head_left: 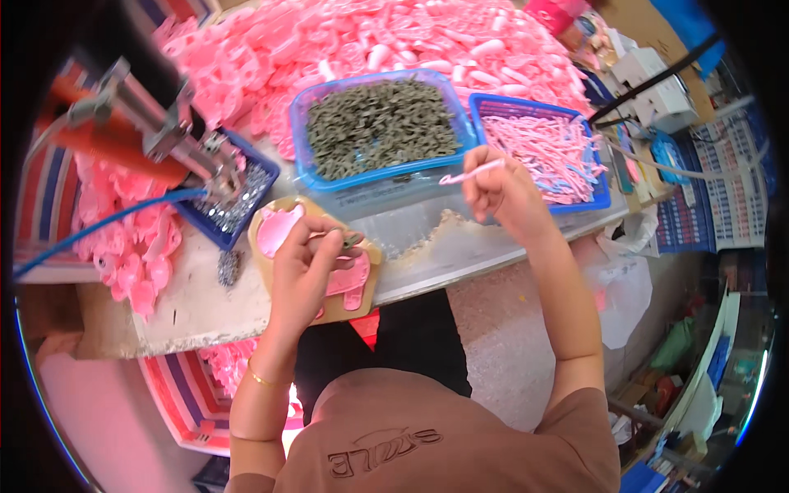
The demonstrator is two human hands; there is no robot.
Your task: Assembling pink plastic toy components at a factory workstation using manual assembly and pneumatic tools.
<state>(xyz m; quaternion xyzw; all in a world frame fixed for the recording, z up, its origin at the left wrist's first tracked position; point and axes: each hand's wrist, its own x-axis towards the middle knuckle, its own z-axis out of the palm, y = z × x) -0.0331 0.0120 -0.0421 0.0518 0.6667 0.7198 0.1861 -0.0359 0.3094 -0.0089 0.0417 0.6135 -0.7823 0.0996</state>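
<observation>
My right hand (pixel 508 197) is raised in front of the blue basket, pinching a thin pale-pink plastic stick (pixel 470 174) with a small hooked end. Between the fingertips of my left hand (pixel 306 259) is a small dark grey-green piece (pixel 352 241). That hand hovers over a tan board (pixel 368 283), where pink plastic parts (pixel 279 230) lie, partly covered by my fingers. Beyond my hands, a clear blue-rimmed tub (pixel 386 174) holds many similar grey-green pieces (pixel 382 123). Right of it, the blue basket (pixel 604 191) is full of pink and bluish sticks (pixel 538 156).
A large heap of pink plastic parts (pixel 263 49) covers the back of the table. At left, a metal machine head (pixel 168 135) with a blue hose (pixel 115 226) stands over a blue tray (pixel 215 233) of small shiny metal bits. The table's front edge (pixel 452 283) runs before me.
</observation>
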